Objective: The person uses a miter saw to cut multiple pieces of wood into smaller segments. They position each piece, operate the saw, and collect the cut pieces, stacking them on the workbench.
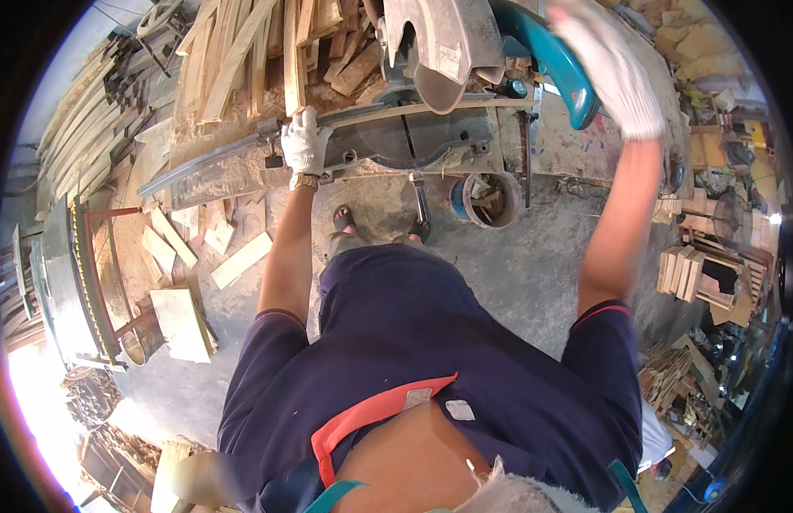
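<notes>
A miter saw with a grey metal blade guard (448, 34) and a curved teal handle (560, 73) stands at the bench in front of me. A narrow wooden strip (490, 103) lies across its grey base (375, 141), under the raised blade (439, 90). My left hand (305, 144), in a white knit glove, is closed on the strip's left end, left of the blade. The white-gloved right hand (608, 75) is beside the teal handle. Motion smears its fingers, so whether they grip anything is unclear.
Long wooden strips (234, 60) are piled behind the saw. Below the bench stands a bucket (504, 201) with wood offcuts. Loose boards (243, 261) lie on the floor at left, near a metal-framed machine (76, 274). Stacked wooden crates (704, 269) stand at right.
</notes>
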Available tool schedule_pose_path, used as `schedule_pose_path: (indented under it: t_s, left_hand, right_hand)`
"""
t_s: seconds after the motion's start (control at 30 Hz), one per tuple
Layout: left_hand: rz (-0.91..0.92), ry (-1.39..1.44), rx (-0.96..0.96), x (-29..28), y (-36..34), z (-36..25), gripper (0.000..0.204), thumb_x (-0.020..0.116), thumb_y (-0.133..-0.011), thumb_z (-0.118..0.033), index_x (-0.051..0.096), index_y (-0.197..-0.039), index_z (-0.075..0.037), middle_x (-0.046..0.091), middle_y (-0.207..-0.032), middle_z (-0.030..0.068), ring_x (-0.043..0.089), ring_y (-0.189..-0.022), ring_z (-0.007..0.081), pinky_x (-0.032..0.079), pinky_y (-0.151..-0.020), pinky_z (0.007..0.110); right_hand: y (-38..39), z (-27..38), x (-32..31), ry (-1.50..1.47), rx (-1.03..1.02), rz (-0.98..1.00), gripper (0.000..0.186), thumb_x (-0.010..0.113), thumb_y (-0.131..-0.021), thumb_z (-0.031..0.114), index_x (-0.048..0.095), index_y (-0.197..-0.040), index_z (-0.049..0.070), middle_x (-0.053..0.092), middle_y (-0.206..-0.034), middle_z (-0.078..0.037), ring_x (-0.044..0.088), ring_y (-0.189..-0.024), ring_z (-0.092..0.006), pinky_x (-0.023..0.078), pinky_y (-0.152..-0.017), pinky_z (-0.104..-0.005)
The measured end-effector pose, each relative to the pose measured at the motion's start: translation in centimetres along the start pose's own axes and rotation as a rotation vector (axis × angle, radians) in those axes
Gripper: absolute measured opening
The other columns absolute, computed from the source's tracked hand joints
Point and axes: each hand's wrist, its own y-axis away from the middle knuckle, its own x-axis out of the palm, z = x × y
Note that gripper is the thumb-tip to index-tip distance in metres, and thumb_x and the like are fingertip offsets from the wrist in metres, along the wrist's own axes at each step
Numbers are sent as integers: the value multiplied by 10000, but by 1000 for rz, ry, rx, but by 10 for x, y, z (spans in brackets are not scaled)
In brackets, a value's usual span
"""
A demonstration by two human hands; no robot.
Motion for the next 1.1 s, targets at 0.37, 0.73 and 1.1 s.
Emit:
schedule_pose_path:
  t_s: [0.37,0.73,1.1]
  left_hand:
    - [72,12,-40,-1,2,-1,571,797,-806,-357,603,-1268,-84,650,-1220,138,639,-1098,324,468,-970,467]
    - [83,16,-60,-4,3,-3,630,836,-761,-311,589,-1292,-79,640,-1209,134,621,-1101,332,457,-989,479]
    - [91,39,-93,-11,1,-10,605,822,-791,-306,580,-1297,-80,629,-1225,165,605,-1126,362,439,-1001,500]
  right_hand:
    - [57,7,87,-557,599,172,813,709,-791,176,365,-1497,-36,689,-1082,-235,710,-678,-237,593,-603,-379]
    - [145,-9,235,-322,515,-229,694,770,-793,155,471,-1365,-99,692,-902,-237,725,-804,-374,564,-729,-406]
    - [154,-13,270,-358,461,-282,741,739,-791,168,426,-1404,-108,680,-967,-293,703,-899,-455,555,-780,-476]
